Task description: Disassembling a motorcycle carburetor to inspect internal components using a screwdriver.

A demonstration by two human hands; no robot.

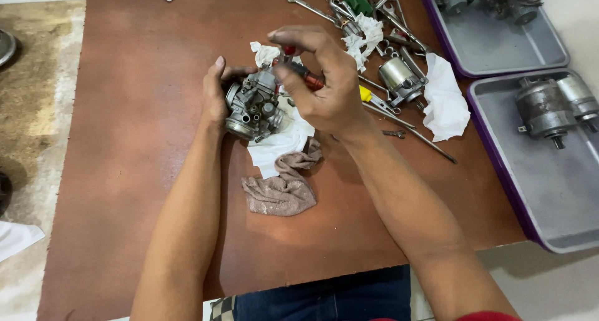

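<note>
My left hand (pixel 216 96) is wrapped around the far side of a grey metal carburetor (pixel 254 106), fingers curled tight on its body, holding it just above the white paper (pixel 277 147) near the middle of the brown board (pixel 125 171). My right hand (pixel 324 84) pinches a red-handled screwdriver (pixel 307 75), fingers pressed together on the handle, its tip angled down at the carburetor's top. A crumpled pinkish rag (pixel 281 190) lies just in front, with wrenches (pixel 312 8) and a small motor (pixel 399 76) beyond my right hand.
</note>
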